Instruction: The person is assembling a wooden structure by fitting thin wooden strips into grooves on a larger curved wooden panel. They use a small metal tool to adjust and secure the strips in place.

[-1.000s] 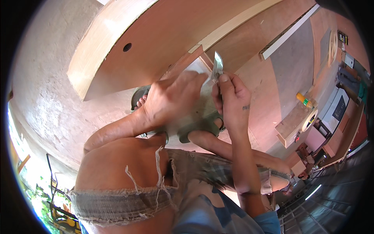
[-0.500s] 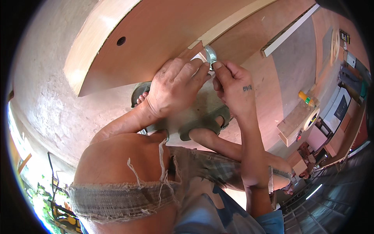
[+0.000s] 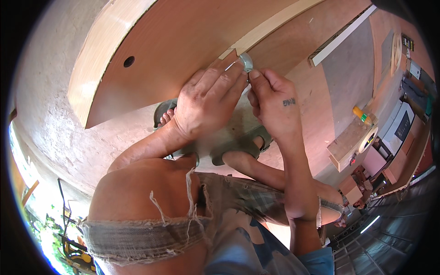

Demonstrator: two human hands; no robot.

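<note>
A shiny curved metal fitting (image 3: 246, 62) stands at the near edge of a wooden panel (image 3: 156, 59), by the end of a pale wood strip (image 3: 261, 33). My right hand (image 3: 277, 103) pinches the fitting's lower end between thumb and forefinger. From the other side my left hand (image 3: 206, 101) reaches along the panel's edge, its fingers bent and close together with their tips against the fitting. They cover part of it, and my left thumb is hidden. A round dark hole (image 3: 129, 61) shows in the panel's face.
Below the panel are my sandalled feet (image 3: 236, 145) on the concrete floor (image 3: 55, 123). To the right lie a white-edged board (image 3: 343, 35) and a wooden box (image 3: 344, 142) with a yellow-and-green cylinder (image 3: 362, 115) and a tape roll (image 3: 367, 140) on it.
The panel's left end has swung down and to the left. My left fingers have shifted inward, covering more of the gap beside the fitting. My right hand has barely moved.
</note>
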